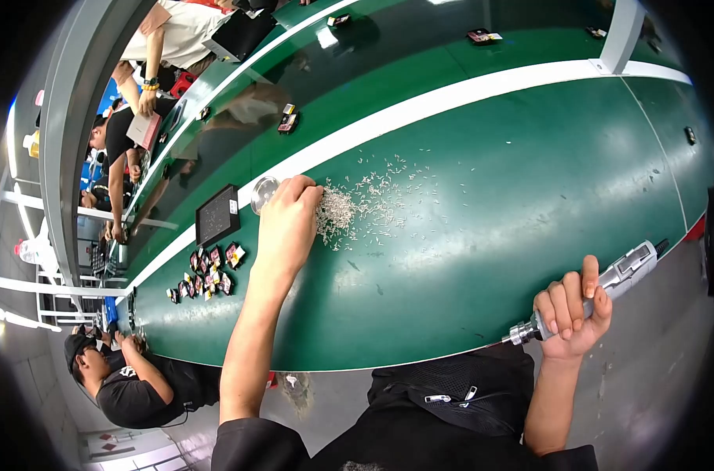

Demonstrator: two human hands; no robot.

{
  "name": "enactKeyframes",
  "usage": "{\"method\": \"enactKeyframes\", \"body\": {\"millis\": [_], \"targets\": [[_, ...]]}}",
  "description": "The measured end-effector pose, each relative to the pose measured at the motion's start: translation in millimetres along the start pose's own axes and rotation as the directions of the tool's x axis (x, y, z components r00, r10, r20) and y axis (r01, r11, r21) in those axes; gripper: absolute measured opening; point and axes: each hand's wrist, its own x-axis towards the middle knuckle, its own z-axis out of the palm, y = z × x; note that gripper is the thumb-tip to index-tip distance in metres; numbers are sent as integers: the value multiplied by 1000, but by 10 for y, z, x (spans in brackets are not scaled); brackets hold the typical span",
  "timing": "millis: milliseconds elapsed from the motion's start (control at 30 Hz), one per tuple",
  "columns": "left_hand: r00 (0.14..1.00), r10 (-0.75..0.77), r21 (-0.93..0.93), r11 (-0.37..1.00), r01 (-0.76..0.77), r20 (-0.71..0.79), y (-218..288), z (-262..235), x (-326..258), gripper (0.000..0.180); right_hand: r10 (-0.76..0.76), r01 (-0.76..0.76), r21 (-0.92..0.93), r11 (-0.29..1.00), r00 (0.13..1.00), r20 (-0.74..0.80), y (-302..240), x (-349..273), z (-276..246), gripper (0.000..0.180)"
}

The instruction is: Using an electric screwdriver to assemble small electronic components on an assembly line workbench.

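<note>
"Noting, head view: left hand (290, 221) bent down at the small metal pieces (340, 212), near the worktop's (459, 314) far edge. Can't tell how narrow, or whether gripping any."

"And the right hand (570, 308)?"

"Wrapped round a grey screwdriver (630, 269) at the near edge."

"Risks?"

"Careless sweep could scatter pieces toward the far edge, or knock the round clear dish (263, 191). Loose hold could drop the screwdriver."

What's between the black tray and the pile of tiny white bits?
The head view shows a clear round container and the left hand there.
</note>
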Motion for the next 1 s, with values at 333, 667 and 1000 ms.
{"method": "enactKeyframes", "body": {"millis": [333, 667, 1000], "targets": [[967, -217, -249, 952, 180, -131, -24, -83, -140, 5, 16, -16, 4, 1000, 1000, -21, 7, -10, 40, 15], [958, -273, -572, 801, 178, -84, 869, -238, -733, 4, 28, -28, -1, 1000, 997, -65, 20, 4, 96, 12], [889, -382, -960, 18, 279, 251, 1470, -230, -976, 9, -2, -3, -50, 999, 997, -83, 119, -14, 263, 13]]}}
